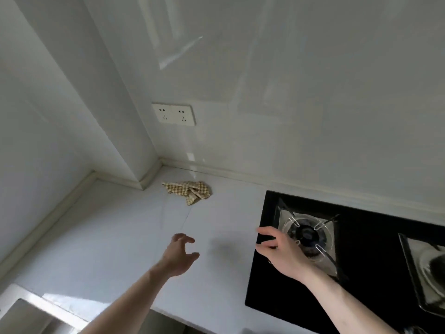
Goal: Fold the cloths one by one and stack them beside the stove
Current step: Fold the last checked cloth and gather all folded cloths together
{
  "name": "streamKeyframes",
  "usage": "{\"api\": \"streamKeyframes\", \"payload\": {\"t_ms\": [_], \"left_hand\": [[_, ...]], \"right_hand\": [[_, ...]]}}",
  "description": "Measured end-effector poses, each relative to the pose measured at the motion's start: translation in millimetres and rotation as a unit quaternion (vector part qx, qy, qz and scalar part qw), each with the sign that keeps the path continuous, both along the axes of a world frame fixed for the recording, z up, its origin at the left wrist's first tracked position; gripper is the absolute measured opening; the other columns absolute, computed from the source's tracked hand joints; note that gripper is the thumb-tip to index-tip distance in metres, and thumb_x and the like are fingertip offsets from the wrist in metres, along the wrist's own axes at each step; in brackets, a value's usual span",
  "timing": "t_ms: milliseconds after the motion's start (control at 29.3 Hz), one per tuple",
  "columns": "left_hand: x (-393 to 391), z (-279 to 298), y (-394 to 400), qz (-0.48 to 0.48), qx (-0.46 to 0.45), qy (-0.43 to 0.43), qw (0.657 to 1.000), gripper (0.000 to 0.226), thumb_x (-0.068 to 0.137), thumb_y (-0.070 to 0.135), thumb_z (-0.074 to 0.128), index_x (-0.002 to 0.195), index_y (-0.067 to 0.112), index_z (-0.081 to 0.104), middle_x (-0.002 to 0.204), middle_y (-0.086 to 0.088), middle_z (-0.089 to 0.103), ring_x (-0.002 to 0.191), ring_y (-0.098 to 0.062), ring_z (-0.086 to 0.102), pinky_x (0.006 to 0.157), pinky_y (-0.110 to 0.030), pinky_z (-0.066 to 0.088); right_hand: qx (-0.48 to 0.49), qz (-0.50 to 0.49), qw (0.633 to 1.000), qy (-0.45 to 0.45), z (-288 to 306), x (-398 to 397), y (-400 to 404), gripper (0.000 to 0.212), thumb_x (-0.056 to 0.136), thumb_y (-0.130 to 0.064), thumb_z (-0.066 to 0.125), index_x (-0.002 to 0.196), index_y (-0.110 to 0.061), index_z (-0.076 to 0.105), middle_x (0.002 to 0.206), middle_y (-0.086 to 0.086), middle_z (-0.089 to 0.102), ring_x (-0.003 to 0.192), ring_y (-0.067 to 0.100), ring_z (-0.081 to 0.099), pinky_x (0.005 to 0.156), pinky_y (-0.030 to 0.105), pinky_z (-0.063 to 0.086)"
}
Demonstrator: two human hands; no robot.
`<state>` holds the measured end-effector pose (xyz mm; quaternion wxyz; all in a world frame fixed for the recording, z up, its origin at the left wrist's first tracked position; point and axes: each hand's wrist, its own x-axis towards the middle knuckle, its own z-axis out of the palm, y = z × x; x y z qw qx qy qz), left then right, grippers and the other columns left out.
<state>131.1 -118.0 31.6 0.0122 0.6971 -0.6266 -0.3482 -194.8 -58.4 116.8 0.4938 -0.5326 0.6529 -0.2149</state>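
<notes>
A crumpled yellow-and-white checked cloth (190, 191) lies on the white counter (115, 237) near the back wall corner, left of the black stove (375, 256). My left hand (179, 255) hovers over the counter in front of the cloth, fingers loosely curled and holding nothing. Over the stove's left edge, beside the left burner (308, 233), my right hand (279, 251) is raised with its fingers spread and relaxed, also holding nothing. Both hands are well short of the cloth.
A double wall socket (173, 114) sits on the glossy back wall above the cloth. A second burner (431, 266) shows at the right edge. A sink rim (31, 307) is at the bottom left. A wall column juts out at the left.
</notes>
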Motion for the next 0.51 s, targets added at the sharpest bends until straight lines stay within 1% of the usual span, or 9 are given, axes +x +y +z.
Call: {"api": "streamKeyframes", "payload": {"t_ms": [103,171,273,376,444,513], "left_hand": [[16.2,-5.2,-63.4,-0.069,0.000,-0.069,0.995,0.060,0.091,0.040,0.069,0.146,0.022,0.051,0.161,-0.004,0.023,0.135,-0.028,0.051,0.112,-0.035,0.042],[20.4,-9.8,-97.1,-0.108,0.021,-0.107,0.988,0.065,0.093,0.041,0.065,0.151,0.023,0.045,0.165,-0.005,0.016,0.144,-0.033,0.039,0.116,-0.040,0.037],[21.4,-19.3,-137.3,-0.160,0.058,-0.148,0.974,0.069,0.095,0.039,0.060,0.157,0.023,0.035,0.167,-0.007,0.007,0.149,-0.037,0.028,0.119,-0.045,0.034],[16.0,-27.7,-168.0,-0.187,0.073,-0.159,0.967,0.071,0.096,0.036,0.058,0.160,0.022,0.031,0.168,-0.008,0.004,0.150,-0.038,0.024,0.119,-0.048,0.033],[11.7,-36.3,-183.8,-0.200,0.081,-0.158,0.964,0.072,0.096,0.037,0.058,0.160,0.020,0.030,0.169,-0.008,0.001,0.152,-0.038,0.021,0.120,-0.049,0.030],[7.7,-45.2,-195.6,-0.211,0.087,-0.156,0.961,0.074,0.096,0.037,0.058,0.161,0.018,0.028,0.171,-0.007,-0.002,0.156,-0.037,0.011,0.123,-0.051,0.025]], "right_hand": [[0.007,-0.009,1.000,0.029,7.4,30.6,-2.3,0.041,0.098,-0.037,0.065,0.137,-0.042,0.052,0.126,-0.018,0.056,0.104,-0.011,0.056,0.074,0.007,0.040],[0.011,-0.032,0.999,0.029,8.1,42.7,-3.8,0.041,0.098,-0.038,0.065,0.137,-0.041,0.053,0.127,-0.018,0.057,0.107,-0.010,0.055,0.076,0.007,0.039],[0.011,-0.086,0.996,0.014,14.8,56.4,-1.3,0.040,0.096,-0.036,0.067,0.134,-0.043,0.055,0.131,-0.019,0.059,0.113,-0.010,0.057,0.077,0.010,0.042],[0.010,-0.136,0.991,0.006,20.0,65.7,8.5,0.040,0.095,-0.037,0.068,0.132,-0.046,0.055,0.130,-0.020,0.061,0.114,-0.010,0.058,0.085,0.014,0.043],[0.015,-0.161,0.987,0.008,24.1,70.3,18.1,0.040,0.096,-0.036,0.068,0.132,-0.046,0.055,0.125,-0.022,0.061,0.115,-0.010,0.057,0.084,0.013,0.041],[0.024,-0.185,0.982,0.009,24.0,73.4,28.3,0.039,0.096,-0.037,0.068,0.131,-0.046,0.055,0.125,-0.023,0.060,0.115,-0.010,0.056,0.080,0.011,0.041]]}}
